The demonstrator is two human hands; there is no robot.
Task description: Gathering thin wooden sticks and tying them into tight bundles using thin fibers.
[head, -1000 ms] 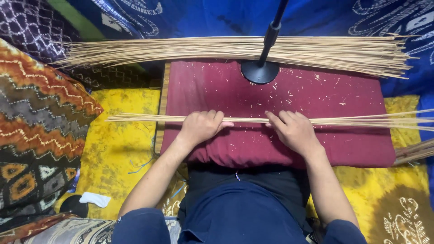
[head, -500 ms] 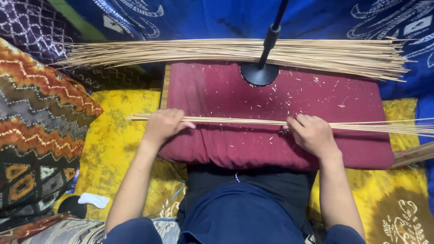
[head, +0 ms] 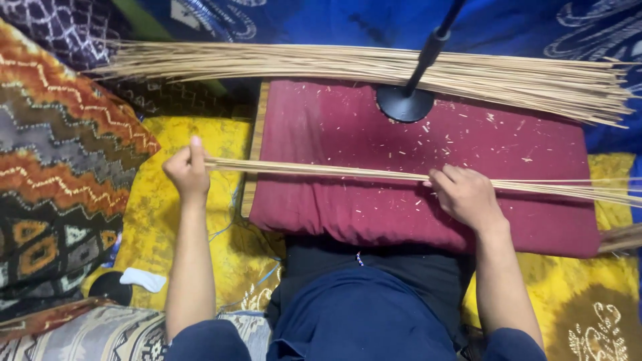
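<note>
No packages, labels, signs or screens anywhere in view here, only patterned cloths, a cushion and long thin sticks.

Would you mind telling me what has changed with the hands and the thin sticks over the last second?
The left hand slid leftward along the small bundle of sticks, from over the maroon cushion to the bundle's left end above the yellow cloth, which it now pinches. The right hand moved slightly right, still pressing the bundle to the cushion. The large stick pile and black stand stayed put.
</note>
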